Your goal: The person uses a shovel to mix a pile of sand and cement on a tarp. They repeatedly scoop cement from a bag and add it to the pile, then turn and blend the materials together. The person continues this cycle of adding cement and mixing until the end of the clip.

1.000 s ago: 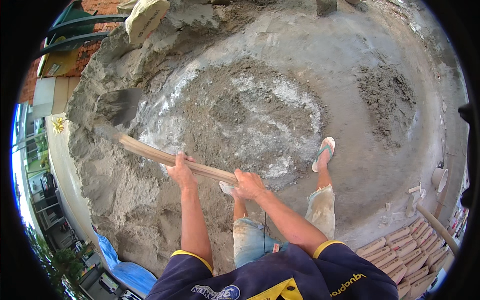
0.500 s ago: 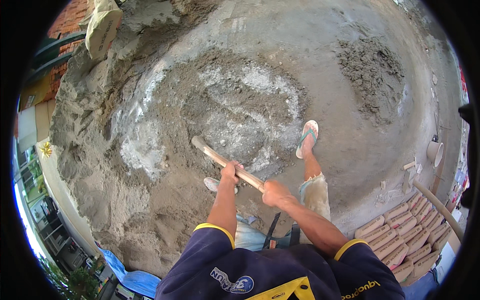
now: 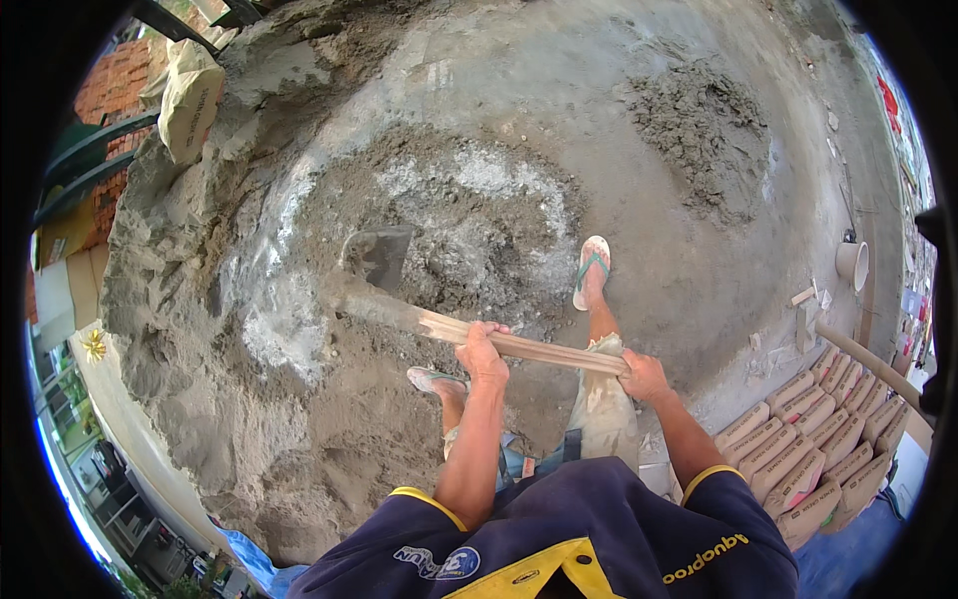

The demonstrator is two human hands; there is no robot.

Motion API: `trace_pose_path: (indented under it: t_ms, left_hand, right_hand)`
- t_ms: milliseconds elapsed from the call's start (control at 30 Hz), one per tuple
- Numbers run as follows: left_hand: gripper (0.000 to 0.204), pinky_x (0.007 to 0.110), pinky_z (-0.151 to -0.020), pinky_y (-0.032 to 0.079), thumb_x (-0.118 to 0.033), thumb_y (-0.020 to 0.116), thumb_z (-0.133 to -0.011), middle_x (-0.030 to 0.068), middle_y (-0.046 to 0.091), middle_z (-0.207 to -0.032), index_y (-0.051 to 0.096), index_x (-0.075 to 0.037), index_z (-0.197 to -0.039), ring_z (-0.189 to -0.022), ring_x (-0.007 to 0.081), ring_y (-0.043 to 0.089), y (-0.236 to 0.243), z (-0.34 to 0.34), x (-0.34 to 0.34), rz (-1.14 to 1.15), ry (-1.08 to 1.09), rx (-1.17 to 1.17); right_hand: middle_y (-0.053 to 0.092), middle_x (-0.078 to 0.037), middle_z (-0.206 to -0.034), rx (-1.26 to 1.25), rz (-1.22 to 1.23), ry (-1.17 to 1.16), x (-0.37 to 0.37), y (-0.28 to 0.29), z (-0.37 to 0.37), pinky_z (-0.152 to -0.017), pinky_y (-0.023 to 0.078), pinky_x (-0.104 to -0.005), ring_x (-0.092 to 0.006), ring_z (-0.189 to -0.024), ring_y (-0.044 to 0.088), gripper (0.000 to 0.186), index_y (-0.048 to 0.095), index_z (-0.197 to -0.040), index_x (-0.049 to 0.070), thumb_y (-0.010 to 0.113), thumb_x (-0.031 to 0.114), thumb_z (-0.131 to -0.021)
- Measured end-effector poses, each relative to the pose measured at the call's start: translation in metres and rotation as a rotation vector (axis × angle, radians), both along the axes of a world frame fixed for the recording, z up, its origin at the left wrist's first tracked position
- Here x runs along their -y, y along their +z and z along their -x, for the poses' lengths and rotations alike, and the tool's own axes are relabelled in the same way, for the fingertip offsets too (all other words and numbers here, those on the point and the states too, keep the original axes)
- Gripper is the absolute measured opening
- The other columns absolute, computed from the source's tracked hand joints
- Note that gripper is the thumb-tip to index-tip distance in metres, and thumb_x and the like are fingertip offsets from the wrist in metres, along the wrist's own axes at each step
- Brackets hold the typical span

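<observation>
Both my hands are closed around the wooden handle of a hoe (image 3: 539, 348). My left hand (image 3: 484, 351) grips it near mid-length, and my right hand (image 3: 644, 376) wraps its end at the right. Motion smears the head end of the tool, where a broad, dirty metal blade (image 3: 381, 257) shows above the mix. Under it lies a ring-shaped heap of grey sand with white powder (image 3: 504, 178), churned into damp lumps in the middle. My sandalled feet stand at the heap's near edge, the right one farther forward.
A big sand pile (image 3: 165, 329) rises on the left, with a paper sack (image 3: 192, 105) at its top. Wet mortar (image 3: 704, 135) lies at the far right. Stacked full sacks (image 3: 808, 444), a long pole (image 3: 868, 361) and a white bucket-like container (image 3: 852, 265) are on the right.
The hoe's blade has come up into sight from the mix. Both hands have moved right with the handle, which now lies flatter across the view.
</observation>
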State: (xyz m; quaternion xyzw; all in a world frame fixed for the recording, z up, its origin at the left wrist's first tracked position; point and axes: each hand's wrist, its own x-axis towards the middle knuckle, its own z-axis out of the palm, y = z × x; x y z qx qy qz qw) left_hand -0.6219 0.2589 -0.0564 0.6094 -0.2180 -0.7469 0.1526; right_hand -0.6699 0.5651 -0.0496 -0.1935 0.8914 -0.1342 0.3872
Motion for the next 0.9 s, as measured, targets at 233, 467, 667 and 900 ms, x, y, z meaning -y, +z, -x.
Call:
trace_pose_path:
  t_ms: [233, 467, 667, 900]
  left_hand:
    - [0.02, 0.032, -0.051, 0.049, -0.007, 0.056, -0.087, 0.0071, 0.052, -0.068, 0.04, -0.003, -0.099, -0.056, 0.0171, 0.056, 0.113, 0.146, 0.135, 0.731, -0.229, -0.382]
    - [0.009, 0.03, -0.04, 0.044, -0.007, 0.055, -0.08, 0.0054, 0.053, -0.058, 0.05, -0.001, -0.078, -0.044, 0.0148, 0.052, -0.079, 0.167, 0.124, 0.548, -0.58, -0.055]
    - [0.022, 0.035, -0.044, 0.046, -0.013, 0.057, -0.079, 0.0108, 0.058, -0.056, 0.059, 0.003, -0.064, -0.047, 0.02, 0.058, -0.21, -0.002, 0.006, 0.214, -1.036, 0.404]
    - [0.015, 0.033, -0.041, 0.045, -0.01, 0.058, -0.079, 0.0098, 0.056, -0.057, 0.053, 0.003, -0.079, -0.047, 0.0187, 0.057, -0.101, -0.088, -0.017, 0.243, -0.874, 0.566]
  right_hand:
    - [0.065, -0.022, -0.083, -0.238, 0.447, -0.18, 0.178, 0.013, 0.055, -0.069, 0.05, -0.0488, -0.0416, -0.08, 0.064, 0.03, 0.053, -0.097, 0.004, 0.067, 0.016, -0.074]
    - [0.065, -0.028, -0.092, 0.122, 0.133, -0.487, 0.248, -0.038, 0.006, -0.078, 0.051, -0.0495, -0.044, -0.088, 0.064, 0.033, 0.053, -0.101, -0.002, 0.063, 0.016, -0.076]
    - [0.064, -0.032, -0.094, 0.385, -0.107, -0.645, 0.186, -0.046, -0.152, -0.081, 0.052, -0.0448, -0.0424, -0.095, 0.064, 0.04, 0.058, -0.097, -0.01, 0.065, 0.021, -0.073]
    - [0.062, -0.033, -0.088, 0.474, 0.001, -0.487, 0.131, 0.02, -0.224, -0.079, 0.051, -0.0475, -0.0463, -0.089, 0.063, 0.043, 0.052, -0.097, -0.011, 0.065, 0.022, -0.072]
